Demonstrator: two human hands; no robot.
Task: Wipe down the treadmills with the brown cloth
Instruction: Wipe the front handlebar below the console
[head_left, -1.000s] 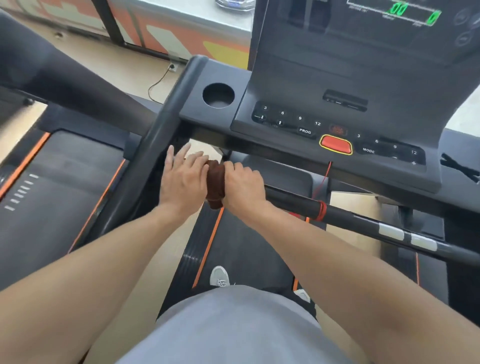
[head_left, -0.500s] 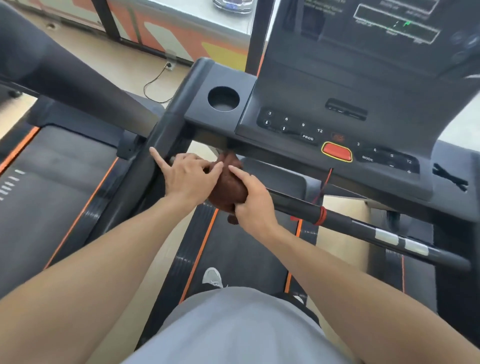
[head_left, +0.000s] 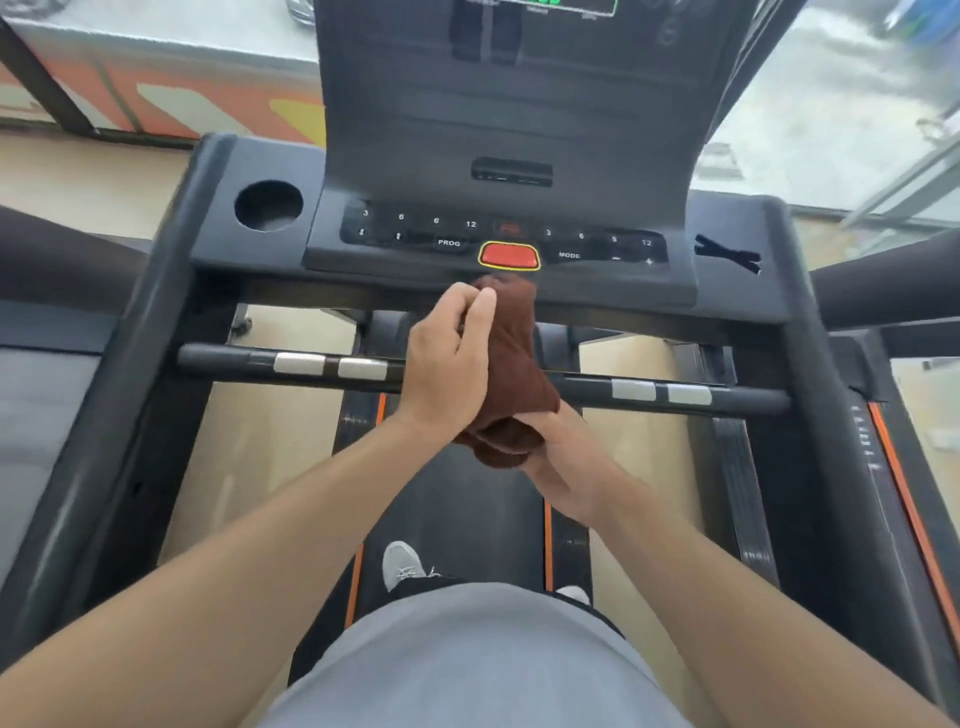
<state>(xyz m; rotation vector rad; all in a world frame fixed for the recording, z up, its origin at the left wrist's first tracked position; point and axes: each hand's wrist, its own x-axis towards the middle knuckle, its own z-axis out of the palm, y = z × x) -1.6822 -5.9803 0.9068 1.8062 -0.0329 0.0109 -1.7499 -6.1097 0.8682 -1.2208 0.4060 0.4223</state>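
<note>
The brown cloth (head_left: 511, 364) is bunched into a long wad held between my two hands, in front of my body and above the crossbar (head_left: 587, 387) of the treadmill (head_left: 810, 364). Its long axis runs from near me, low, to away from me, high: the top end lies just below the red stop button (head_left: 509, 255) at the front edge of the console (head_left: 395, 244), and the bottom end sits in my right hand (head_left: 558, 457). My left hand (head_left: 449, 358) is at the cloth's left side, fingers (head_left: 480, 312) curled and pinching its upper part. My right hand is under and to the right of the lower end, palm up, its fingers closed round the wad, though most of them are hidden by the fabric. The cloth crosses over the crossbar in this view; I cannot tell whether it touches the bar. Judgement: the cloth is being regathered, not wiping at this moment. The console edge lies straight ahead of the cloth's top end, so the left hand is the nearer one for a pass there; the crossbar with its silver grip plates (head_left: 330, 366) runs left and right beneath both hands. A cup hole (head_left: 268, 205) sits at the console's left. My shoe (head_left: 402, 564) stands on the belt (head_left: 467, 509) below.
</note>
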